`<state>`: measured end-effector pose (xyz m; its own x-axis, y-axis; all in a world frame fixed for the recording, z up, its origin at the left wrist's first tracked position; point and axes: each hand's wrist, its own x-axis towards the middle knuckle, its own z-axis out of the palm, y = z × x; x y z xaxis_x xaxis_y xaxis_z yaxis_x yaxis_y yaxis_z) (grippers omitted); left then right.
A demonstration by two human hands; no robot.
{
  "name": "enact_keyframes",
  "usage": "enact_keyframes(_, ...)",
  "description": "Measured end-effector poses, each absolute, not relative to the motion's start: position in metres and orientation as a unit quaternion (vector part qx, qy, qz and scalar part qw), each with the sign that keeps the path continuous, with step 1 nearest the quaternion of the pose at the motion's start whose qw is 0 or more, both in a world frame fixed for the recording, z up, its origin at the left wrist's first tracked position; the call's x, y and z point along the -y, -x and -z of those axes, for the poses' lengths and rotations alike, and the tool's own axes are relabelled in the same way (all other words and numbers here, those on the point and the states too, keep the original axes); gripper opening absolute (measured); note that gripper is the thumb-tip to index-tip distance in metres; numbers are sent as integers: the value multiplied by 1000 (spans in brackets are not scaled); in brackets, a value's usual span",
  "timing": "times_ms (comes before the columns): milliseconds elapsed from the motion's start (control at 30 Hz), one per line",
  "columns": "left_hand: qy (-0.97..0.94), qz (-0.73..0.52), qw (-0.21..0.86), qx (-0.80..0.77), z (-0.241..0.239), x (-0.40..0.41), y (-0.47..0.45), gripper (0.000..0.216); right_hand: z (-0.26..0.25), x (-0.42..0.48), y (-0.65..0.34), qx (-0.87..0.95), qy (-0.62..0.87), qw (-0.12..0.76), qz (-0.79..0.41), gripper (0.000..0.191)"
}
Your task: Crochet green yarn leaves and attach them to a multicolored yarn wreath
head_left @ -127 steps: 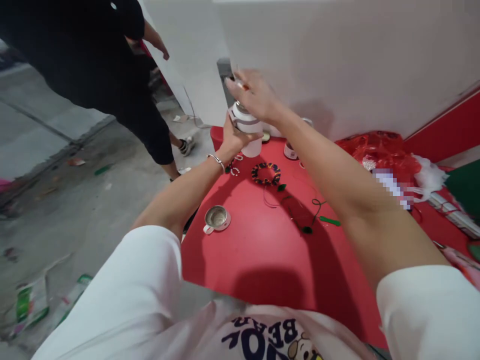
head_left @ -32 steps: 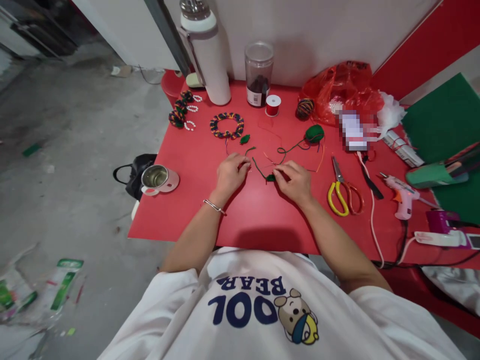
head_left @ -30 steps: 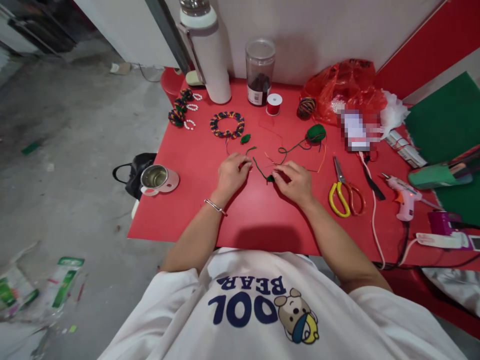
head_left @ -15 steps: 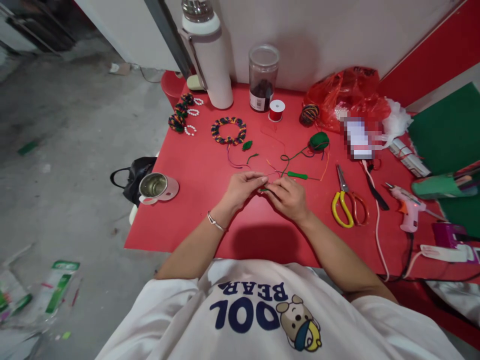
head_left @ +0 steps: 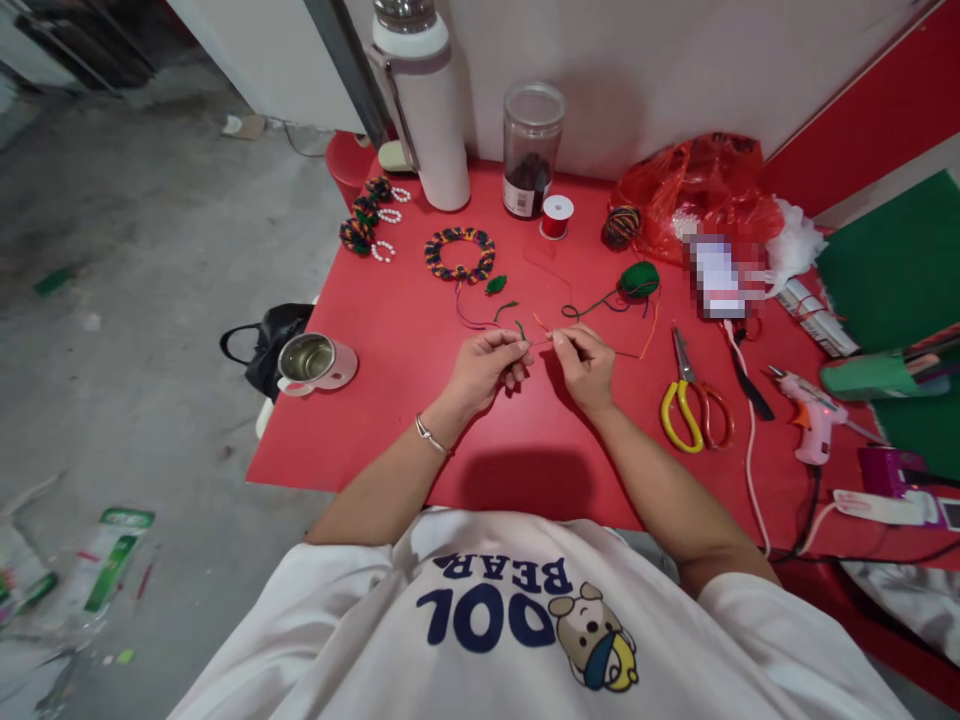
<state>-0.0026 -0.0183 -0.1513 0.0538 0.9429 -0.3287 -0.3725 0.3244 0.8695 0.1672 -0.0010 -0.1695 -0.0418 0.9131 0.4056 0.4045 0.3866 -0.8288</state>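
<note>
Since the frame half a second back, the two hands have drawn slightly apart, and the green-handled hook that lay just beyond the right hand (head_left: 587,370) no longer shows on the worktop (head_left: 397,330). Take the gap between the fingers as the clock's centre, twelve pointing away from the person.

On the red worktop, a tall white flask (head_left: 439,140) stands at eleven, a red plastic bag (head_left: 675,185) sits between one and two, and a lidded jar (head_left: 525,198) stands at twelve. Scissors (head_left: 685,370) lie between three and four, tips toward twelve; a mug (head_left: 341,365) is at nine (well apart from the hands). Smaller still: a braided ring (head_left: 459,236) between ten and eleven, a green yarn ball (head_left: 638,279) at two, a leaf-like green piece (head_left: 496,286) near eleven.

Smallest is the green yarn end (head_left: 520,329), pinched by the left hand (head_left: 486,372) and sticking out toward eleven. From the right fingers it lies near nine, just beside them; the left is nearer, already touching. A thin line (head_left: 538,343) spans the gap roughly nine to three, its far end pressed between right thumb and forefinger; hook shaft or thread, it is too fine to tell.
</note>
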Motion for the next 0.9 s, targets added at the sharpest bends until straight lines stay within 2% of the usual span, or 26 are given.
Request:
enact_keyframes(200,-366,-476,625,-500,152,21,-5,34,174,-5,-170,694,433,460,-345,27)
enact_keyframes(433,-430,-485,545,-532,153,22,-6,23,177,-8,-172,666,431,471,-385,19)
enact_keyframes(767,-458,-472,527,-538,155,24,-6,15,180,-8,-172,643,424,481,-419,15)
enact_keyframes(900,-508,-457,460,-567,157,24,-4,14,183,-8,-171,599,430,488,-466,31)
